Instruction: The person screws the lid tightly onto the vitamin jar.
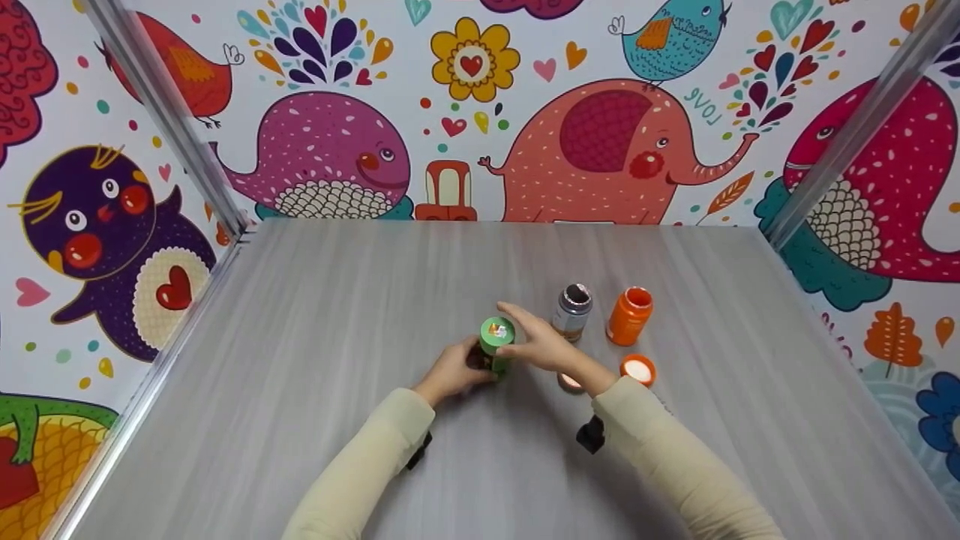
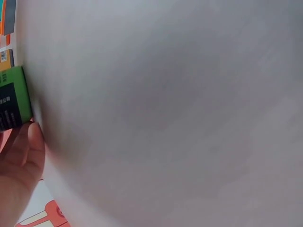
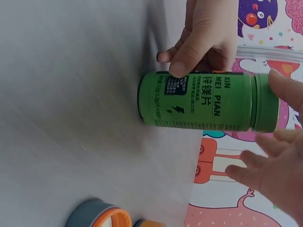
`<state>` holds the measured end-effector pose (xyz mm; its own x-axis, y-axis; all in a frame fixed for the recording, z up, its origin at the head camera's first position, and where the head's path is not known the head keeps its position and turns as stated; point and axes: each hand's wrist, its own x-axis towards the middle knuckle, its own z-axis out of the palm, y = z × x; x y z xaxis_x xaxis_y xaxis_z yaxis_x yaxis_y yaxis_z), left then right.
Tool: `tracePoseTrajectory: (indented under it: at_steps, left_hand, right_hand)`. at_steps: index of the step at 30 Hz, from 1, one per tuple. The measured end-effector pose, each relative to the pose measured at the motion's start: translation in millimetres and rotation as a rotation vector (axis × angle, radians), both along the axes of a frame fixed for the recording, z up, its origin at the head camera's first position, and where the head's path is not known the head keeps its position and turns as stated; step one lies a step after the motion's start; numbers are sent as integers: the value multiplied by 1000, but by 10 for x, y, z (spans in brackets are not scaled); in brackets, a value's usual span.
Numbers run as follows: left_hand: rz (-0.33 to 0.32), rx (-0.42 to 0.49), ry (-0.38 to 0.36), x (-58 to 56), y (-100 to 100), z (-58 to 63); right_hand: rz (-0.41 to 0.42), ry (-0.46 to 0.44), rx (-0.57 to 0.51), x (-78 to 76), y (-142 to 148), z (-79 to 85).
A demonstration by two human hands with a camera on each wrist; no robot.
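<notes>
A green bottle [image 3: 208, 101] with a green lid [image 1: 496, 334] stands upright on the table. My left hand [image 1: 453, 369] grips its lower part from the left side, with the thumb [image 3: 183, 64] against the label. In the left wrist view only the base of the bottle [image 2: 22, 97] and part of the left hand [image 2: 21, 158] show, at the left edge. My right hand [image 1: 544, 341] is at the lid with fingers spread. Its thumb [image 3: 286, 90] is by the lid's edge; whether it touches, I cannot tell. The other right fingers [image 3: 251, 163] are apart from the lid.
Right of the hands stand an uncapped grey bottle [image 1: 572, 313] and an uncapped orange bottle [image 1: 630, 319]. An orange cap [image 1: 639, 370] lies inside-up before them. A second cap [image 1: 570, 383] is partly hidden by the right forearm. A patterned wall [image 1: 450, 112] borders the table [image 1: 337, 300].
</notes>
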<state>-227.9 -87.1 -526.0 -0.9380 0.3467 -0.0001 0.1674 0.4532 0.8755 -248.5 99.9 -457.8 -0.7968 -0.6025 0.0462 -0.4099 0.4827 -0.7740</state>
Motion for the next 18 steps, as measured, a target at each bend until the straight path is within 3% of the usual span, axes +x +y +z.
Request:
tracePoseTrajectory:
  at_steps: [4,7,18]
  left_hand:
    - [-3,3,7,6,-6,-5]
    - [-1,-6,7,5,-7,0]
    - [-4,17,-9,5,-5,2]
  right_hand:
    - [96,7,-6,-21,39,-12]
    - [118,8,-29,-23,46,-14]
    - [58,72,-70,-10,3,-74]
